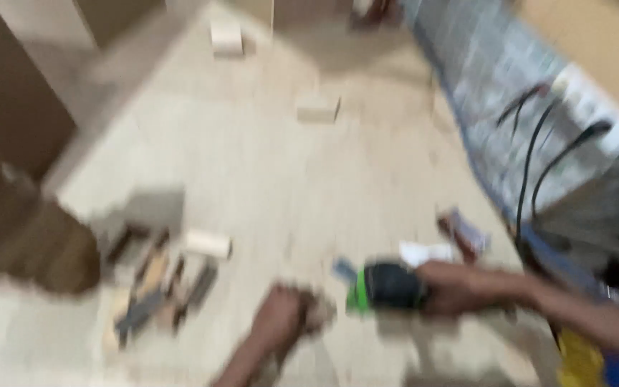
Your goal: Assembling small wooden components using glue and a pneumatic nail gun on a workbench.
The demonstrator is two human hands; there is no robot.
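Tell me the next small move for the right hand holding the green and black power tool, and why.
Probably hold steady first. The right hand grips the green and black power tool just beside the left hand, which rests on something small and pale, too blurred to identify.

The whole view is motion-blurred, so fine finger detail cannot be made out. The left hand (288, 315) comes in from the bottom edge on a bare forearm angled up and to the right; its fingers (315, 309) look curled loosely inward, and whether they grip anything cannot be told. The right hand (453, 287) reaches in from the lower right on a bare forearm lying almost level, its fingers wrapped closed, knuckles toward the left hand, the two hands near but apart.
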